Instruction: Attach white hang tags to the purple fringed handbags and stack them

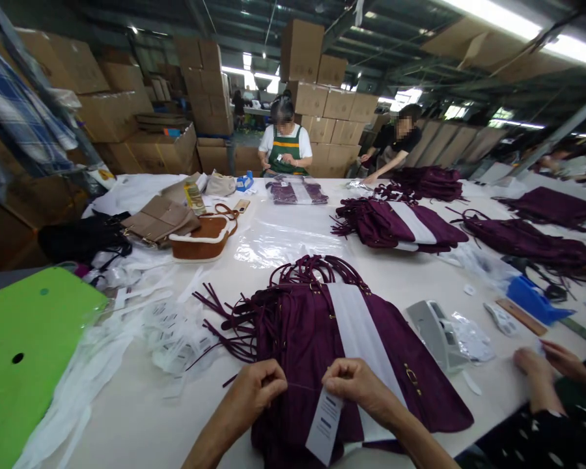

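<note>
A stack of dark purple bags with fringes and looped straps lies on the white table, a white paper band across it. Above the near part of the stack, my left hand pinches one end of a thin clear string. My right hand is closed on the top of a white printed tag, which hangs down over the purple material. The string runs between both hands.
More purple bags lie beyond, at right. A grey dispenser, blue holder and another person's hands are at right. Brown bags, plastic scraps and a green board are left. Two people stand across the table.
</note>
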### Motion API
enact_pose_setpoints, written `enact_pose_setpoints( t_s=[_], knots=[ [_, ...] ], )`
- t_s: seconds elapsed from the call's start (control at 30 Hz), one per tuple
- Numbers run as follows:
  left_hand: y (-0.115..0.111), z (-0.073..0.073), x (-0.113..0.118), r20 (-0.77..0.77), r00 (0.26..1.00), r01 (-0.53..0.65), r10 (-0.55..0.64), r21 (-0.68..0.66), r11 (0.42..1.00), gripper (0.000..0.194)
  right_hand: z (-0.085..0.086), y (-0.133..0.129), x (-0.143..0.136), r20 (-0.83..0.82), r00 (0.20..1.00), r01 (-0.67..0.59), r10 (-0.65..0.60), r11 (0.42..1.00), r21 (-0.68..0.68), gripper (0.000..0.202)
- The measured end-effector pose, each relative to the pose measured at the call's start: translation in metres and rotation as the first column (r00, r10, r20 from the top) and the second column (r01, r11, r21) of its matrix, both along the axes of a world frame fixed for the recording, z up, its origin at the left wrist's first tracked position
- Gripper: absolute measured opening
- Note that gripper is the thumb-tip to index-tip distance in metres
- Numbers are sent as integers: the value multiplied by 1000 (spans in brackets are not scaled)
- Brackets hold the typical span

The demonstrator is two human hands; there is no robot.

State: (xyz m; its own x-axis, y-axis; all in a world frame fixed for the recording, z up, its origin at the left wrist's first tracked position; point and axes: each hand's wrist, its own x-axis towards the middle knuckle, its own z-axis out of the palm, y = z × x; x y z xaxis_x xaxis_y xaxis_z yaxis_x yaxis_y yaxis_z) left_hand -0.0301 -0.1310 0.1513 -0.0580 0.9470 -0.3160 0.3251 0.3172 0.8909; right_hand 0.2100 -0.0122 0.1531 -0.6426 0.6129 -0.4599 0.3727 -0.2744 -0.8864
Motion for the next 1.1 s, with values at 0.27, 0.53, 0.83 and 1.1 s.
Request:
enact_pose_setpoints(
  t_s=[0.27,0.53,0.83,1.1],
  knots=[
    [74,-7,32,-439,878,299,-191,193,935,14,29,35,-4,69,975,170,-213,904,392,37],
    [153,-6,33,-153,987,86,-42,295,951,14,3,75,-34,-4,960,274,-279,942,195,22],
    [250,-76,11,-221,951,-184,217,161,970,16,-27,149,-54,275,895,77,-352,727,682,20],
    [253,-95,-1,30,993,-118,116,86,989,31,-29,185,-80,597,741,-240,-308,708,664,17]
  ],
)
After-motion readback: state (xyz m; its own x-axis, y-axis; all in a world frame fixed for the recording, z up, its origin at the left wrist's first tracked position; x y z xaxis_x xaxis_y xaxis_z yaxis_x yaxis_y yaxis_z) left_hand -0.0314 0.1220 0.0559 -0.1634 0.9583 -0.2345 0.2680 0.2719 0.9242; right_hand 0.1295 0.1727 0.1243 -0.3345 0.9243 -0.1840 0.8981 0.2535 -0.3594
